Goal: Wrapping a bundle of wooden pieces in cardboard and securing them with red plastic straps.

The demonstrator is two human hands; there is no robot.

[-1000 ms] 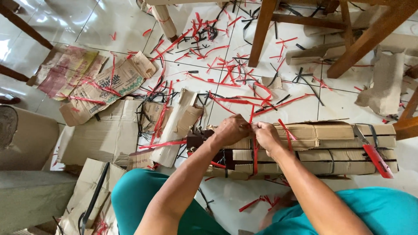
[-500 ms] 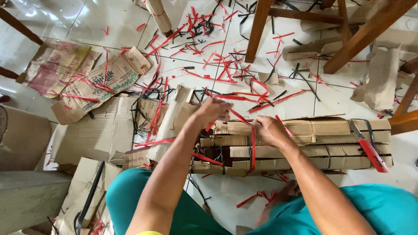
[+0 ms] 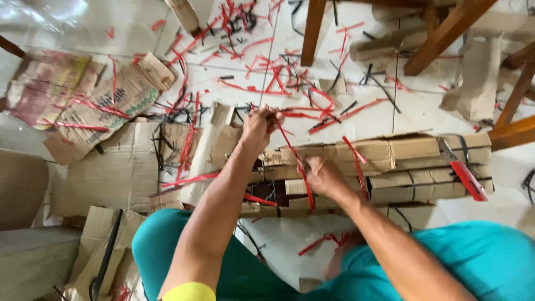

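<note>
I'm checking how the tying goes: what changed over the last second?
The left hand rose away from the cardboard bundle, pulling the red strap taut above it. The right hand stayed pressed on the bundle. The red-handled cutter stayed on the bundle's right end.

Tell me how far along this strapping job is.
Done: the cardboard bundle already carries a black strap near its right end, by the red-handled cutter resting on it. In hand: the left hand pulls a red strap up taut over the bundle while the right hand presses it down. Left: this strap is not yet fastened, and flat cardboard sheets lie unbundled alongside.
</note>
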